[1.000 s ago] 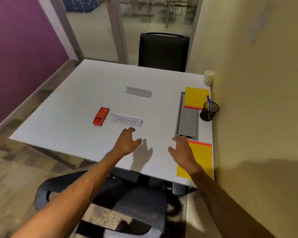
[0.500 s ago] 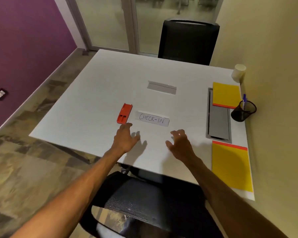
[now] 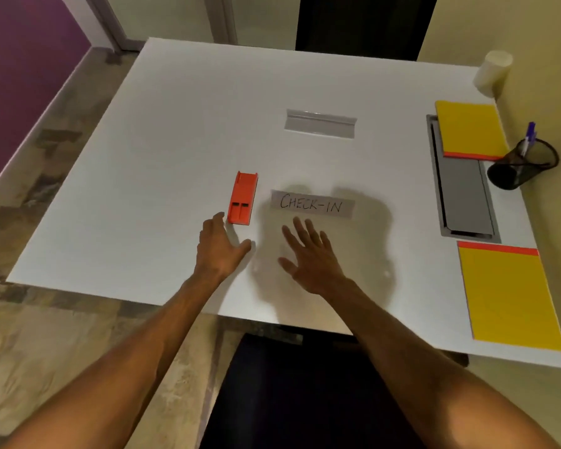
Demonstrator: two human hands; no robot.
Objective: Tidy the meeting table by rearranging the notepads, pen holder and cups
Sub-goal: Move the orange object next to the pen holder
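Both forearms reach forward over the near edge of the white table [image 3: 182,131], palms down. The left hand [image 3: 219,249] is open and holds nothing, its thumb spread to the right and its fingertips just short of the near end of an orange plastic piece [image 3: 243,198]. The right hand [image 3: 310,256] is also empty, fingers splayed and stretched toward a paper strip lettered "CHECK-IN" [image 3: 312,204], close to its near edge; whether either palm touches the tabletop cannot be told. Beyond the strip lies a clear plastic sign stand [image 3: 321,123]. Well to the right, a large yellow notepad [image 3: 510,294] with an orange top band lies by the near right corner, and a smaller yellow notepad [image 3: 470,129] partly covers the far end of a grey cable hatch [image 3: 465,197]. Just right of that, a black mesh pen holder [image 3: 523,163] with a blue pen [image 3: 530,134] stands tilted against the wall, and a white cup [image 3: 493,74] sits at the far right corner.
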